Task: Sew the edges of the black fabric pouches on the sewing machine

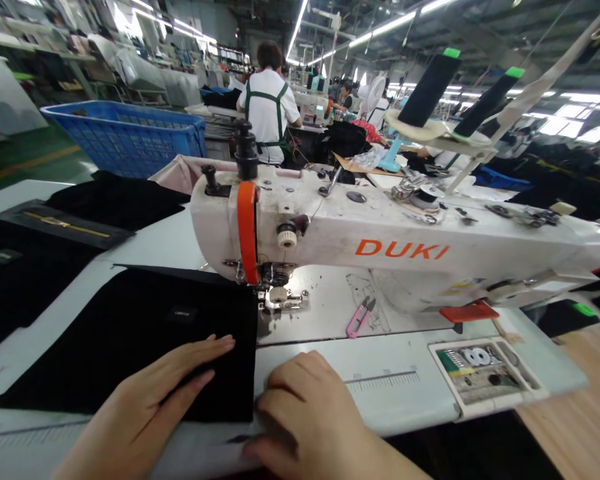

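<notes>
A black fabric panel (130,333) with a small dark label (181,313) lies flat on the sewing machine bed, its right edge running beside the presser foot (280,297). Fingers stretched out and resting on this panel, my left hand (155,393) is open and presses near its lower right part. My right hand (310,413) is curled just beyond the panel's right edge, thumb below the bent fingers. Whatever it may pinch is hidden. The white sewing machine (325,233) stands directly in front of both hands.
Pink thread snips (361,317) lie on the bed right of the needle. A recessed tray (485,373) holds bobbins. More black pieces (25,267), one with a gold zipper, lie at left. Beyond are a blue basket (125,133), thread cones (429,90) and a seated co-worker (270,100).
</notes>
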Tool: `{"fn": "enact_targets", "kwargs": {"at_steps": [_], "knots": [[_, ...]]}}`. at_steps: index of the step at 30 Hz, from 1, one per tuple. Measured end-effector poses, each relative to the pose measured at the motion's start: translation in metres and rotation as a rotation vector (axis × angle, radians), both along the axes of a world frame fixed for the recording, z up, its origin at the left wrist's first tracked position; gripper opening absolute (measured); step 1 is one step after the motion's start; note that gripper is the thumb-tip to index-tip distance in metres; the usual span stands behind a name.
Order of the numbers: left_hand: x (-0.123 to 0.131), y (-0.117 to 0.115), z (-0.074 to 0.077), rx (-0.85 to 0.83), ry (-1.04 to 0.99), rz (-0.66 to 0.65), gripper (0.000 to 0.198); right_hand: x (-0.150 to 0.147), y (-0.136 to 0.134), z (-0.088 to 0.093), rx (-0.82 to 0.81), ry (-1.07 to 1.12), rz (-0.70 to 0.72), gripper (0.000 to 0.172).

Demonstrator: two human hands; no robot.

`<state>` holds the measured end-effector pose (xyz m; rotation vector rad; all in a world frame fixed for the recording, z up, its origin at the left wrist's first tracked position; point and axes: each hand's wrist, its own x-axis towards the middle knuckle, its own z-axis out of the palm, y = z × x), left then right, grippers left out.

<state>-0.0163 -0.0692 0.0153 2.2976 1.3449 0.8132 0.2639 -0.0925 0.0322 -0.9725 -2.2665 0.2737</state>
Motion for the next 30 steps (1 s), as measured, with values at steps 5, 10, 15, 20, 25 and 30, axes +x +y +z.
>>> {"fn": "enact_targets", "kwargs": {"at_steps": [5,10,15,20,25,30], "knots": [[-0.003,-0.002,-0.003,-0.012,0.012,0.009,0.04,-0.017,-0.011,-0.017,0.092,0.072,-0.082,0.012],[-0.015,0.003,0.001,0.115,0.105,-0.06,0.048,-0.021,-0.002,-0.015,0.217,0.108,-0.009,0.02],[-0.005,0.008,0.003,0.431,0.392,-0.358,0.084,-0.018,0.003,-0.014,0.232,0.134,0.041,0.025],[0.011,0.01,0.003,0.558,0.525,-0.452,0.076,-0.019,0.006,-0.029,0.204,0.051,0.105,0.022],[0.006,0.013,-0.002,0.512,0.52,-0.476,0.081,-0.02,0.011,-0.033,0.282,0.09,0.092,0.031],[0.003,0.025,-0.004,0.433,0.518,-0.463,0.093,-0.021,0.02,-0.028,0.258,0.046,0.096,0.029]]}}
